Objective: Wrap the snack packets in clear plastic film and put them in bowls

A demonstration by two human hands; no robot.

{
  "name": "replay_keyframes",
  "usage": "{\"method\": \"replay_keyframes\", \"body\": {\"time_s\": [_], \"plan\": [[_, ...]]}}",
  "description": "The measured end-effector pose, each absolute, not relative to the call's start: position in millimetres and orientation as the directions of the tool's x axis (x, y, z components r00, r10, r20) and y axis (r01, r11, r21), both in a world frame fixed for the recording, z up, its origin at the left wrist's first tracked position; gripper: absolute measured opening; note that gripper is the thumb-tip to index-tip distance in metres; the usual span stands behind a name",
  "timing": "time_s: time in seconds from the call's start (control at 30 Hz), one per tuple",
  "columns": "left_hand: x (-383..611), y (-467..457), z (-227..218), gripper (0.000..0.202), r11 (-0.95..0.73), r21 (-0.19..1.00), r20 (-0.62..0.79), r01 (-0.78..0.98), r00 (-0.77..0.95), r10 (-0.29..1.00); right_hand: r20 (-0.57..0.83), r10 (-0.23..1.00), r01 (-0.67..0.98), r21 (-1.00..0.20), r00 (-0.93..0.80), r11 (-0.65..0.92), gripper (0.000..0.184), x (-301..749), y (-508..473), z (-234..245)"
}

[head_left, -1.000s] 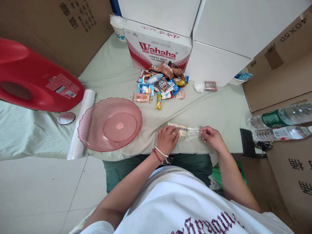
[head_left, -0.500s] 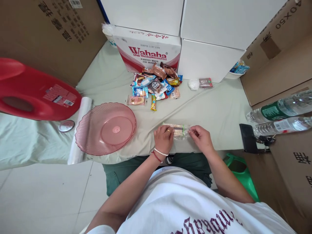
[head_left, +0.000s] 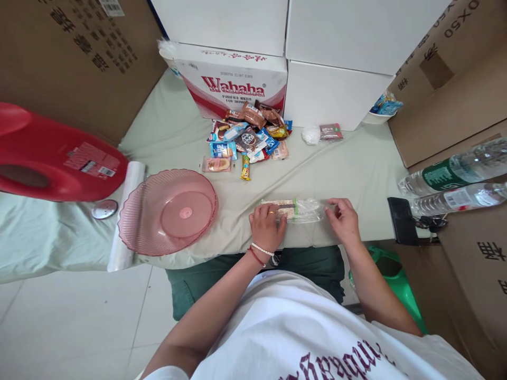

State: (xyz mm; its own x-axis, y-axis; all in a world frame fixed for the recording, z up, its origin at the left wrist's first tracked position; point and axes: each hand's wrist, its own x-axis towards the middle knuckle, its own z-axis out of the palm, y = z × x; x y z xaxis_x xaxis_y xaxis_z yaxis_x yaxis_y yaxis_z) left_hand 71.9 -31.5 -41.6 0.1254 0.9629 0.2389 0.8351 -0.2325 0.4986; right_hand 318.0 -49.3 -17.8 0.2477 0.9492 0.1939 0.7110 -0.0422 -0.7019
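A long clear snack packet (head_left: pixel 298 210) with a green band lies flat on the pale green cloth (head_left: pixel 348 169) near the front edge. My left hand (head_left: pixel 268 227) is curled over its left end, pressing it down. My right hand (head_left: pixel 343 220) pinches the packet's clear right end. A pile of small wrapped snacks (head_left: pixel 247 138) sits further back, in front of a Wahaha box (head_left: pixel 233 79). A ribbed pink plastic plate (head_left: pixel 168 211) stands to the left of my hands.
A red plastic container (head_left: pixel 55 158) lies at far left, with a small round lid (head_left: pixel 104 209) and a plastic roll (head_left: pixel 127 216) beside it. White boxes (head_left: pixel 336 47) and cardboard cartons (head_left: pixel 455 79) ring the cloth. Two water bottles (head_left: pixel 455 187) and a dark phone (head_left: pixel 400 220) lie at right.
My right hand slid rightward along the packet, which now lies stretched out longer between my hands. The camera view shifted slightly.
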Motion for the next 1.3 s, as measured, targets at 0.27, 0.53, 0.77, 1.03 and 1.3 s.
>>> {"method": "replay_keyframes", "body": {"time_s": [0.27,0.53,0.77,1.03,1.3], "plan": [[83,-34,-34,0.041,-0.195,0.413,0.214,0.889,0.114,0.970,0.272,0.889,0.718,-0.525,-0.367,0.457,0.019,290,-6,-5],[86,-25,-29,0.033,-0.185,0.386,0.181,0.904,0.123,0.976,0.274,0.862,0.656,-0.562,-0.427,0.503,0.017,286,11,7],[80,-28,-28,0.033,-0.230,0.434,0.169,0.871,0.173,0.970,0.181,0.830,0.660,-0.527,-0.528,0.535,0.010,279,18,-7],[80,-25,-29,0.028,-0.214,0.427,0.172,0.879,0.154,0.973,0.181,0.815,0.717,-0.398,-0.551,0.573,0.015,267,20,16],[84,-20,-28,0.021,-0.165,0.448,0.161,0.879,0.102,0.982,0.187,0.837,0.766,-0.340,-0.514,0.546,0.030,275,1,11]]}}
